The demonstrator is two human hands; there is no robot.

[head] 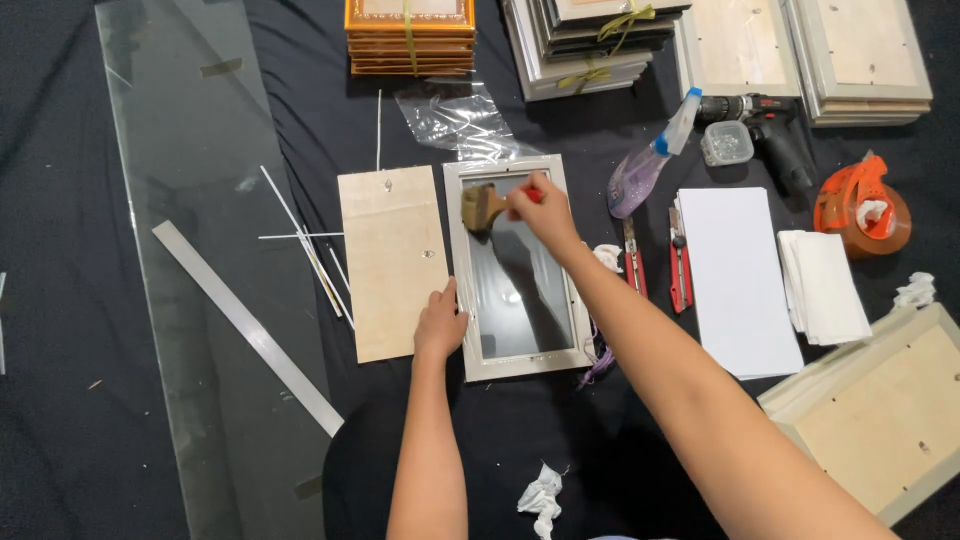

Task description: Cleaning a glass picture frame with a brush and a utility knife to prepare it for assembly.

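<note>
White picture frame, face down with glass pane showing, lies mid-surface on a black cloth. Right hand grips a red-handled brush, bristles on the glass near the frame's upper left corner. Left hand rests flat, fingers closed together, on the frame's lower left edge, beside a plywood backing board. Two red utility knives lie right of the frame.
</note>
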